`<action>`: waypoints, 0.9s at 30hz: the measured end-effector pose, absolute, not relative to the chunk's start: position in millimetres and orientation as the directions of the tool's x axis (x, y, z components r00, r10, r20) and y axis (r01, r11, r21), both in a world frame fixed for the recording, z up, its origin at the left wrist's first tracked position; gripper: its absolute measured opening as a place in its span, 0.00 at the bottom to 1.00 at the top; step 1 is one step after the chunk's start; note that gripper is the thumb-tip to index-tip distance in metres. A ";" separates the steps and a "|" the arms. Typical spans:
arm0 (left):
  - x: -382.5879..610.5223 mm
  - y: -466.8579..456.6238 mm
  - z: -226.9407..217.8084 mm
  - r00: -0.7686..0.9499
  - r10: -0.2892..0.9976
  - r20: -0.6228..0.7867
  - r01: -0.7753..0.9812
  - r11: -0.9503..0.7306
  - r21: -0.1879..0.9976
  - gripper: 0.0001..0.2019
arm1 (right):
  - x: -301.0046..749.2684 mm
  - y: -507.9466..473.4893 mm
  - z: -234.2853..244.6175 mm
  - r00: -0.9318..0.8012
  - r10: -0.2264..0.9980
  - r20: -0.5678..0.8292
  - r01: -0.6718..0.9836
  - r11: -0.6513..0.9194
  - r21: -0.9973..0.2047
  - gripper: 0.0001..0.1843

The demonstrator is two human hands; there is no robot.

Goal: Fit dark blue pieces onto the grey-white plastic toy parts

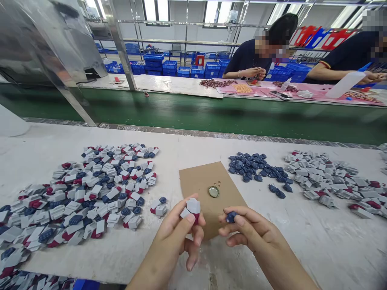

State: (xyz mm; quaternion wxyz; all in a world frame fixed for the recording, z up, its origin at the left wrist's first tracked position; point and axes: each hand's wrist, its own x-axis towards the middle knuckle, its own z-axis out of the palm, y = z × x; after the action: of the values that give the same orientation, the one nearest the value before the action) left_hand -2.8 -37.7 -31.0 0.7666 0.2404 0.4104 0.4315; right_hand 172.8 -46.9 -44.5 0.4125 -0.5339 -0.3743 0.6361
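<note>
White and scuffed, the worktable (169,159) runs past both sides of the view. Behind it lies a green belt (181,112), crossed at left by a metal post. At top left a shiny metal machine (75,36) is cropped, its kind hard to make out. Across the belt, two people (246,56) bend over small work; the farther right is cut by the edge, and what their fingers hold is too small to tell.

On the near left spreads a heap of grey, maroon and navy assemblies (99,189), many overlapping; below it, a blue box (86,284) of similar pieces is mostly cut off. At right, a heap of grey parts (326,173) continues out of view.

Between them lies a cardboard sheet (199,179), its near end partly hidden by the hands. The left hand (175,231) grips a grey-and-maroon piece (193,205) between thumb and forefinger, lower fingers loosely curled; its underside is covered. The right hand (256,229) pinches a navy piece (231,217), partly masked by fingertips, apart from the other. Past the cardboard's right edge sits a navy pile (250,163). Smallest are a bottle cap (213,191) and unclear brown specks (218,183) on the cardboard.
</note>
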 end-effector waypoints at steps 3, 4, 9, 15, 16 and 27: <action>-2.3 -45.0 -32.5 0.163 0.901 -0.402 -0.368 0.434 0.823 0.26 | 170.7 -47.1 -42.7 -0.117 0.925 -0.362 -0.097 -0.373 -0.923 0.15; -2.3 -46.9 -33.5 0.118 0.909 -0.399 -0.330 0.415 0.848 0.24 | 169.5 -47.6 -42.3 -0.098 0.931 -0.352 -0.084 -0.360 -0.929 0.16; -1.9 -58.1 -47.9 -0.183 0.982 -0.048 0.188 0.083 0.979 0.07 | 153.0 -52.0 -37.4 0.024 0.965 -0.262 -0.044 -0.260 -0.965 0.15; 14.7 -71.6 -65.4 -0.065 0.942 0.328 0.412 -0.274 0.869 0.25 | 124.2 -53.8 -35.7 -0.070 0.950 -0.306 -0.218 -0.313 -0.924 0.14; 17.4 -73.0 -65.0 -0.085 0.947 0.310 0.342 -0.265 0.902 0.25 | 121.7 -53.9 -37.9 -0.069 0.948 -0.310 -0.241 -0.318 -0.917 0.13; 11.3 -59.3 -53.8 -0.169 0.906 -0.388 -0.590 0.223 0.776 0.09 | 116.9 -60.3 -53.0 0.019 0.983 -0.182 -0.179 -0.176 -0.968 0.14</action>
State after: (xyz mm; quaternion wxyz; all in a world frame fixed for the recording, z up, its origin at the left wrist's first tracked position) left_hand 11.3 -59.3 -53.8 0.6224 0.1671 0.4732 0.6007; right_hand 116.9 -60.3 -53.0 0.5039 -0.5055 -0.3976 0.5765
